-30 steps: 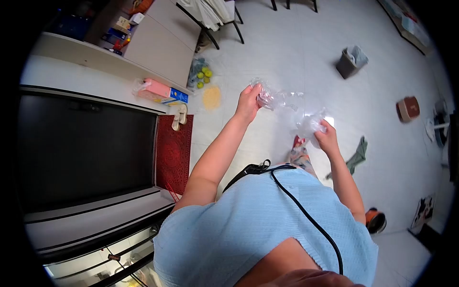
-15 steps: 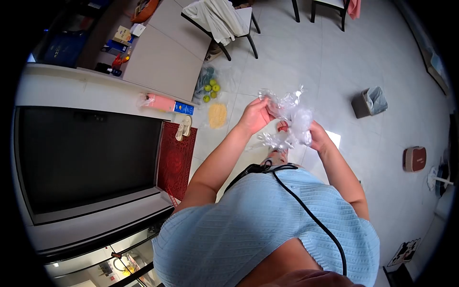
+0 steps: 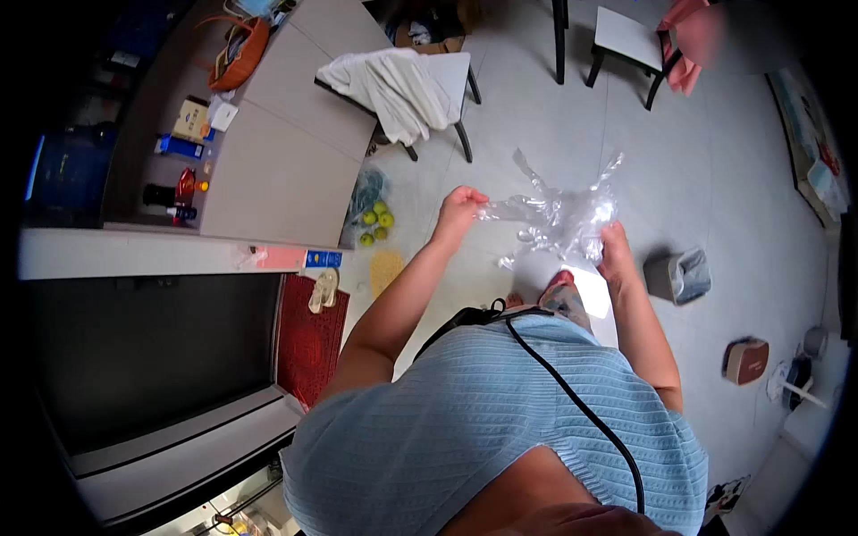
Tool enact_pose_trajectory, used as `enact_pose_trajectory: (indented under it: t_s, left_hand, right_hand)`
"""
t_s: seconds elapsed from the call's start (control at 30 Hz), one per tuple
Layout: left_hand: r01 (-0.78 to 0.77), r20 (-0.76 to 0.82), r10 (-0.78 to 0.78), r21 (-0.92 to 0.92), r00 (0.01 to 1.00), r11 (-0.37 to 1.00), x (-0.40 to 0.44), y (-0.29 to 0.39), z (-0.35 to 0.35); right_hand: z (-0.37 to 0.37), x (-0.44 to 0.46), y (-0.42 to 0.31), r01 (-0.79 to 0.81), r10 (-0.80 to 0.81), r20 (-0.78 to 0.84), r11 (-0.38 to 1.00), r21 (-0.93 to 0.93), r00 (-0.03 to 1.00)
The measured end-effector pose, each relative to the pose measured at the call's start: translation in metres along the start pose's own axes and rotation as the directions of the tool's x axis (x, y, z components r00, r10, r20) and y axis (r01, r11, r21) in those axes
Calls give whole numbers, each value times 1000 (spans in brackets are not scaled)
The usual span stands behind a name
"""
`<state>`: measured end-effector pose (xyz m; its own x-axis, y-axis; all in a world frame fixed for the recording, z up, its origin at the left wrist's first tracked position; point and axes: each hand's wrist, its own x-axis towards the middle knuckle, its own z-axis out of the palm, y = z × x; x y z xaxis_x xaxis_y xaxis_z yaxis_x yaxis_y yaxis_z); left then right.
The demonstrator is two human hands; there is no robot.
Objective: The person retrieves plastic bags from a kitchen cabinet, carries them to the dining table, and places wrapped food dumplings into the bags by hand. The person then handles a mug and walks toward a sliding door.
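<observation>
Crumpled clear plastic bags (image 3: 572, 219), or one bag with several loose ends, hang between my two hands in front of my body. My left hand (image 3: 460, 213) pinches a stretched-out strip of the plastic at its left end. On the other side, my right hand (image 3: 614, 253) is closed on the bunched right part. Loose ends stick up and away from the bunch. How many pieces there are, I cannot tell. Below the plastic, a foot in a red shoe (image 3: 561, 279) shows on the floor.
A grey bin (image 3: 672, 277) with a liner stands to the right. Ahead are a chair (image 3: 447, 76) draped with white cloth and a white stool-like seat (image 3: 628, 37). Green fruits (image 3: 379, 220) in a bag lie by the cabinet (image 3: 277, 134). A red mat (image 3: 313, 335) holds light shoes (image 3: 323, 290).
My hands have moved apart, pulling a strip of plastic out to the left. The view has shifted forward, and a foot in a red shoe has stepped out to the right.
</observation>
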<state>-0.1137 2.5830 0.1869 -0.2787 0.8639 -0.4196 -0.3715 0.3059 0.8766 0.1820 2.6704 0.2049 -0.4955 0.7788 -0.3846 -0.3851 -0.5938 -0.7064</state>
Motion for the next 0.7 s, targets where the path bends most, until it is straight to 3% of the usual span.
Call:
enact_pose_trajectory:
  t_s: [0.03, 0.07, 0.1, 0.13, 0.17, 0.2, 0.27, 0.3, 0.37, 0.4, 0.43, 0.5, 0.57, 0.63, 0.7]
  left_hand:
    - [-239, 93, 225, 204, 970, 949, 22, 10, 8]
    - [-469, 224, 412, 374, 883, 800, 38, 23, 22]
    - [-475, 219, 421, 379, 880, 794, 61, 37, 35]
    - [-329, 350, 171, 462, 921, 824, 78, 60, 55]
    - [-188, 442, -98, 558, 892, 808, 99, 74, 72]
    - [-184, 429, -93, 560, 898, 808, 120, 77, 82]
    - [-370, 457, 1, 719, 889, 589, 169, 96, 100]
    - [-367, 450, 1, 727, 893, 581, 181, 104, 98]
    - [-176, 156, 99, 622, 983, 763, 230, 125, 97]
    - [-225, 42, 244, 559, 969, 798, 253, 134, 91]
    - [-224, 41, 243, 559, 969, 798, 274, 144, 83]
    - [-173, -178, 240, 326, 954, 929, 314, 164, 64]
    - [-206, -254, 303, 347, 919, 915, 346, 180, 44]
    - [-239, -325, 369, 376, 871, 895, 384, 204, 17]
    - [-187, -367, 228, 144, 902, 972, 422, 227, -11]
  right_hand:
    - [0, 23, -7, 6, -6, 10, 1000, -1, 1000]
    - [-1, 44, -11, 20, -15, 52, 995, -101, 999]
    - [-3, 70, -17, 35, -16, 94, 979, -200, 995]
    - [5, 93, -29, 4, 17, 91, 976, -219, 996]
    - [8, 118, -40, 2, 22, 104, 975, -220, 994]
    - [11, 140, -50, 32, 3, 142, 970, -242, 990]
    - [21, 192, -82, 77, -41, 165, 973, -217, 985]
    - [19, 207, -89, 78, -42, 174, 975, -208, 984]
    - [8, 262, -120, 11, -11, -2, 1000, -26, 1000]
    - [6, 286, -139, 33, -32, -11, 999, 32, 999]
    - [3, 311, -153, 31, -31, -10, 999, 32, 999]
    - [-3, 362, -180, 41, -36, -63, 997, 72, 997]
    - [-2, 405, -199, 37, -33, -55, 997, 73, 998]
    - [-9, 468, -215, 118, -93, -146, 979, 169, 985]
    - [2, 509, -239, 152, -130, -147, 977, 148, 981]
